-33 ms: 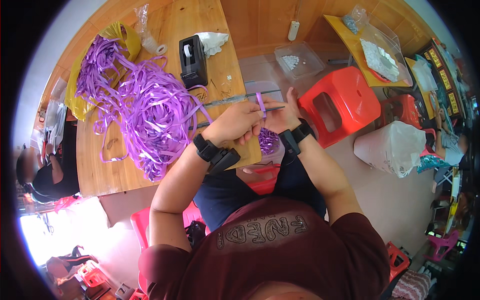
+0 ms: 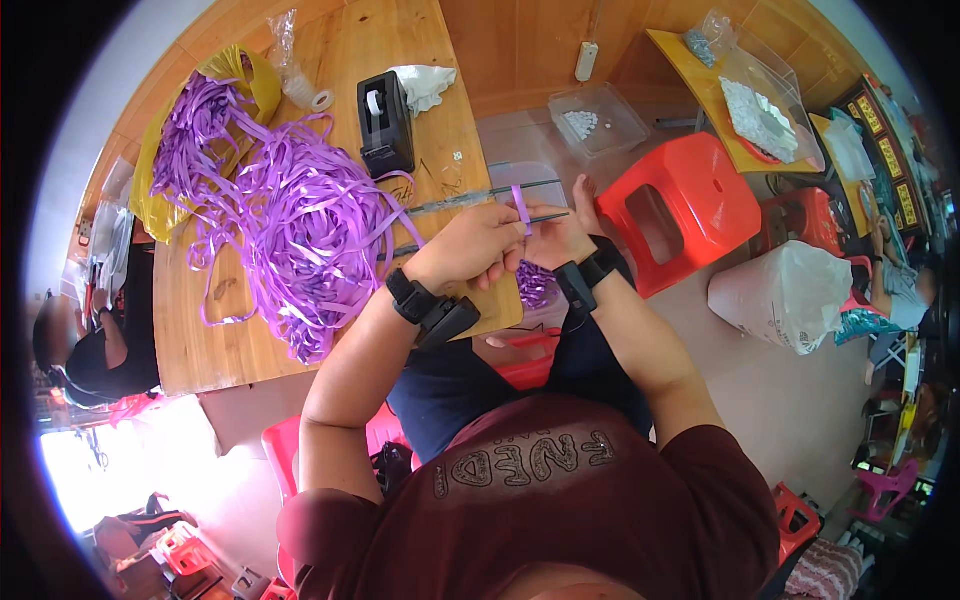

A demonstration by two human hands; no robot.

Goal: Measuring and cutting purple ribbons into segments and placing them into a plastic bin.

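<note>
- Presently, the short ribbon strip crosses the upper rod and the lower rod, near their tips, which point between two and three o'clock.
- The left hand has bent fingers at the strip's lower end; whether they pinch it, I cannot tell. A firm, small pinch seems best here.
- The right hand lies just at three o'clock of it, thumb lifted and apart, other fingers partly hidden; their grip I cannot tell.
- In my judgement, the strip should lie flat and untwisted, with even tension, because satin probably slides easily on smooth metal.
- Too strong a pull might bring the rods together, or slip the strip off the tips.
- The ribbon heap, at nine o'clock on the table, should not catch the left wrist.
- At six o'clock, the purple pieces lie below the hands, well out of the working space.
</note>
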